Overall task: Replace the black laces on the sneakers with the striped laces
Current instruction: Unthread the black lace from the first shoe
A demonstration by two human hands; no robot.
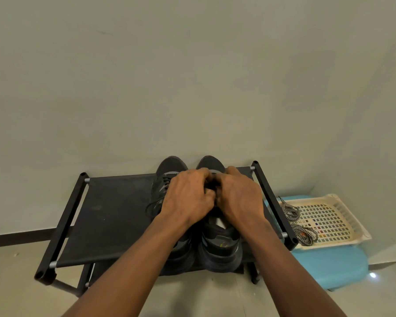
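Note:
Two black sneakers stand side by side on a black shoe rack (114, 213), toes toward the wall. The left sneaker (167, 170) still carries its black lace (154, 204), which hangs loose over its side. Both my hands are over the lace area of the right sneaker (220, 245). My left hand (188, 197) and my right hand (238, 197) have their fingers curled in on its black lace, which is mostly hidden under them. The striped black-and-white laces (300, 223) lie bundled in a cream basket to the right.
The cream perforated basket (343, 216) sits on a light blue plastic stool (334, 266) right of the rack. A plain wall rises just behind the rack. The floor is beige tile, with a dark skirting strip at the left.

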